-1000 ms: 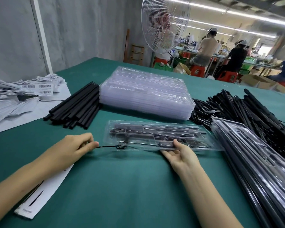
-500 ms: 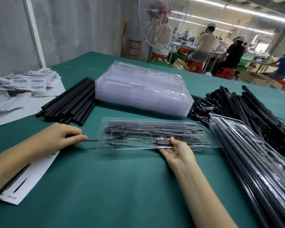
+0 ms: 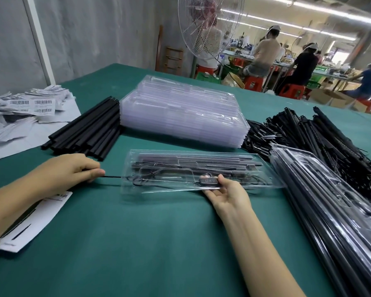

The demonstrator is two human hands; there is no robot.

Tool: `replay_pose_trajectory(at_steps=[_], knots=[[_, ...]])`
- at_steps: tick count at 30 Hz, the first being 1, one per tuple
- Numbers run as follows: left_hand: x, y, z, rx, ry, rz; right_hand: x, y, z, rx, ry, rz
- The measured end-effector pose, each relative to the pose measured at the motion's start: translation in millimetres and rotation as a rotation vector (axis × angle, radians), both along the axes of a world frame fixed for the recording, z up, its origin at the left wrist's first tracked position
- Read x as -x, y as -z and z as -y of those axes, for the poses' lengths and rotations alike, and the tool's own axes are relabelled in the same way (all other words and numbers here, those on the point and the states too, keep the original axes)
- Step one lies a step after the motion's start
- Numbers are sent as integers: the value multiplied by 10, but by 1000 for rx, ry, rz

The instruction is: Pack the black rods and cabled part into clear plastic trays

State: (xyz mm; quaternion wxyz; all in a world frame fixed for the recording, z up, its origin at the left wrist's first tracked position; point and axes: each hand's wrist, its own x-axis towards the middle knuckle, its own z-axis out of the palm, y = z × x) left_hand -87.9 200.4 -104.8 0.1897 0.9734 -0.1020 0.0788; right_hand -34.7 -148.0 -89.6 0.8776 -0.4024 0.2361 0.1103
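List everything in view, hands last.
packing tray: one, clear, centre, rods and cabled part inside
cable: one, black, exits the tray's left end
empty trays: one stack, clear, behind the packing tray
loose rods: one bundle, black, left of the stack
cabled parts: one pile, black, right rear
filled trays: one stack, clear over black, right edge
barcode labels: one heap, white, far left
card: one, white, under the left forearm
table: one, green
fan: one, white, beyond the table
people: at least three, far benches
left hand: pinches the cable
right hand: grips the packing tray's near edge
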Motion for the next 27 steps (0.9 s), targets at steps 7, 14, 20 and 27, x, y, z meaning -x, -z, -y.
replay_pose_trajectory(at_steps=[7,14,20,27], knots=[[-29,-38,-50,-155,48,125,7,-8,1,-24,6,-2],[-29,13,-76,-108,19,118,17,-23,12,-29,-5,-9],[-37,62,-139,-91,13,84,39,-57,10,-51,-14,-8],[-65,111,-209,-75,5,74,42,-73,13,-67,-7,-13]])
